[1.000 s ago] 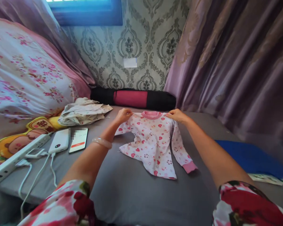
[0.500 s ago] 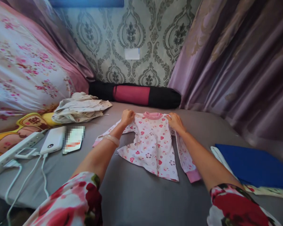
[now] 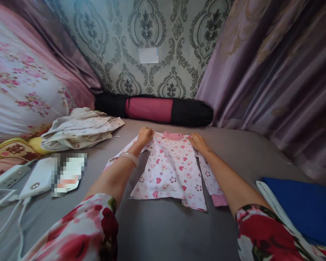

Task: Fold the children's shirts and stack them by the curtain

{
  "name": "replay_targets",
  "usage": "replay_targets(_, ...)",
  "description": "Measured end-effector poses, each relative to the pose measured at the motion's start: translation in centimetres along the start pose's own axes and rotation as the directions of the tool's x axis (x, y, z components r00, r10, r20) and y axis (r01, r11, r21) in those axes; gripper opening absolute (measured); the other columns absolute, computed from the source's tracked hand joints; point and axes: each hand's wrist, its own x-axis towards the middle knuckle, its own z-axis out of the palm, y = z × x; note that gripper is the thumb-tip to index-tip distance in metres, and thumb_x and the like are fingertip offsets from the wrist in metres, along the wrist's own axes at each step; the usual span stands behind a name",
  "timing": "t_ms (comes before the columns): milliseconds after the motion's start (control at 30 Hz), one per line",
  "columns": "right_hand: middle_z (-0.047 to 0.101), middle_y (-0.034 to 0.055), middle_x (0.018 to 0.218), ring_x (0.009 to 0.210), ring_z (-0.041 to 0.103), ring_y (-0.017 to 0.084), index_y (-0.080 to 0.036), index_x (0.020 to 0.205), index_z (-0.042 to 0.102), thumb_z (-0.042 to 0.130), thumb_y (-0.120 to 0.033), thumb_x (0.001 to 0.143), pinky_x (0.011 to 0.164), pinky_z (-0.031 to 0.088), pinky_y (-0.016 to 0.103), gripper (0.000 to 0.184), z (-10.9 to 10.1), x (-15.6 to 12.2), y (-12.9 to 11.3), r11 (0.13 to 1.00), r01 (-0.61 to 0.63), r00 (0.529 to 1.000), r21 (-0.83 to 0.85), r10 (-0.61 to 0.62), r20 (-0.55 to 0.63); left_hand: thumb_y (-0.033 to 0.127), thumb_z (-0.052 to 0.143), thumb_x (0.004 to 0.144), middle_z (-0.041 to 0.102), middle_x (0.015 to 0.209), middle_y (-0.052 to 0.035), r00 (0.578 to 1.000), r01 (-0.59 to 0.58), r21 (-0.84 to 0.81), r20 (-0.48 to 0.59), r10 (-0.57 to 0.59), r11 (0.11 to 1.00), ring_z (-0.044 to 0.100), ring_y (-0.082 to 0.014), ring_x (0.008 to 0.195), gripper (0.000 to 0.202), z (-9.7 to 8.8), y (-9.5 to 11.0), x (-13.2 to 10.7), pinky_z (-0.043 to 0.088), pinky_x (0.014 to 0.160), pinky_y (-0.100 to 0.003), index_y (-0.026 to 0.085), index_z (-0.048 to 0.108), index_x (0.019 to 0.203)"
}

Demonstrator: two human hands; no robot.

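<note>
A child's long-sleeved shirt (image 3: 170,168), white with pink hearts and flowers, lies spread on the grey bed sheet (image 3: 163,232). Its pink collar points away from me, and its hem is near me. My left hand (image 3: 145,135) has its fingers closed on the shirt's left shoulder. At the opposite shoulder, my right hand (image 3: 199,142) pinches the fabric. Both sleeves run outward and down beside the body; my left forearm partly covers one of them. A pink cuff shows by my right forearm.
A crumpled pale garment (image 3: 81,128), a phone (image 3: 69,175), a white power bank (image 3: 39,177) and a power strip (image 3: 9,177) with cables lie on the left. Folded blue cloth (image 3: 301,210) is at right. A black and pink roll (image 3: 152,108) lies along the wall.
The shirt's body has flattened, and its lower left hem has swung toward me. Both hands keep their hold at the shoulders. The view has shifted slightly.
</note>
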Motion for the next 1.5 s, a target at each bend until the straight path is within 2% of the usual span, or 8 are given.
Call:
replay_targets(300, 0.058, 0.0147, 0.124, 0.115, 0.054, 0.025, -0.017, 0.115, 0.060, 0.037, -0.036, 0.098, 0.092, 0.039, 0.032, 0.034, 1.0, 3.0, 0.4, 0.999, -0.028, 1.000, 0.026, 0.028, 0.012, 0.026, 0.042, 0.090, 0.060, 0.094, -0.0108, 0.999, -0.050, 0.044, 0.021, 0.049, 0.998, 0.050, -0.0222, 0.094, 0.027, 1.4, -0.8, 3.1, 0.035, 0.086, -0.034, 0.015, 0.066, 0.088)
replay_targets(567, 0.056, 0.0151, 0.129, 0.116, 0.054, 0.024, -0.016, 0.126, 0.054, 0.043, -0.040, 0.095, 0.093, 0.039, 0.030, 0.040, 0.2, 1.8, 1.4, 0.991, -0.048, 0.999, 0.123, 0.045, 0.024, 0.028, 0.049, 0.086, 0.062, 0.108, -0.0150, 0.998, 0.039, 0.012, 0.054, -0.040, 0.999, 0.051, -0.0311, 0.104, 0.025, 0.9, -0.7, 1.6, 0.034, 0.090, -0.045, 0.018, 0.063, 0.104)
replay_targets(767, 0.061, 0.0121, 0.118, 0.108, 0.056, 0.022, -0.018, 0.115, 0.056, 0.047, -0.028, 0.092, 0.088, 0.040, 0.029, 0.027, -2.9, -4.0, 2.9, 0.992, 0.012, 0.998, 0.125, -0.005, -0.057, 0.034, 0.051, 0.086, 0.059, 0.119, -0.0150, 0.999, 0.038, -0.059, 0.006, -0.038, 0.998, 0.051, -0.0340, 0.110, 0.032, -2.1, -1.5, -2.9, 0.036, 0.092, -0.047, 0.021, 0.059, 0.114)
replay_targets(933, 0.066, 0.0054, 0.082, 0.075, 0.058, 0.018, -0.021, 0.083, 0.058, 0.048, -0.037, 0.089, 0.066, 0.039, 0.027, 0.020, -5.4, -12.3, 2.8, 0.966, 0.160, 0.968, 0.204, -0.194, 0.161, 0.034, 0.046, 0.086, 0.064, 0.103, -0.0108, 0.993, -0.108, -0.154, 0.038, 0.115, 0.982, 0.057, -0.0270, 0.099, 0.031, -3.7, -0.6, -8.5, 0.042, 0.090, -0.039, 0.019, 0.062, 0.108)
replay_targets(1100, 0.061, 0.0064, 0.101, 0.090, 0.056, 0.021, -0.021, 0.097, 0.057, 0.068, -0.046, 0.070, 0.075, 0.041, 0.028, 0.038, -6.0, -18.3, 3.1, 0.942, 0.236, 0.879, 0.239, -0.312, 0.361, 0.037, 0.046, 0.085, 0.064, 0.090, -0.0089, 0.986, -0.089, -0.230, 0.115, 0.117, 0.969, 0.060, -0.0229, 0.084, 0.033, -3.9, 1.0, -12.3, 0.046, 0.080, -0.035, 0.018, 0.064, 0.104)
replay_targets(1233, 0.057, 0.0079, 0.110, 0.099, 0.054, 0.022, -0.021, 0.104, 0.057, 0.066, -0.034, 0.069, 0.084, 0.041, 0.030, 0.038, -5.8, -19.8, 3.5, 0.924, 0.278, 0.845, 0.261, -0.364, 0.392, 0.036, 0.048, 0.083, 0.063, 0.090, -0.0088, 0.997, -0.039, -0.211, 0.061, 0.053, 0.977, 0.058, -0.0230, 0.086, 0.031, -2.9, 1.7, -13.5, 0.045, 0.083, -0.035, 0.018, 0.066, 0.099)
replay_targets(1333, 0.060, 0.0073, 0.100, 0.089, 0.055, 0.019, -0.020, 0.093, 0.060, 0.053, -0.026, 0.078, 0.080, 0.041, 0.029, 0.017, -5.6, -19.7, 3.5, 0.920, 0.308, 0.868, 0.242, -0.376, 0.325, 0.035, 0.046, 0.085, 0.062, 0.093, -0.0084, 1.000, -0.005, -0.213, 0.000, 0.005, 0.977, 0.058, -0.0217, 0.088, 0.031, -2.1, 1.8, -13.9, 0.045, 0.085, -0.035, 0.018, 0.065, 0.102)
replay_targets(1500, 0.063, 0.0025, 0.077, 0.069, 0.055, 0.016, -0.019, 0.083, 0.063, 0.050, -0.027, 0.078, 0.064, 0.039, 0.025, 0.016, -6.3, -18.1, 4.7, 0.919, 0.181, 0.916, 0.350, -0.287, 0.281, 0.036, 0.047, 0.084, 0.064, 0.094, -0.0087, 0.999, 0.011, -0.241, -0.047, -0.023, 0.970, 0.059, -0.0218, 0.088, 0.031, -1.5, 1.6, -14.1, 0.045, 0.085, -0.035, 0.017, 0.065, 0.101)
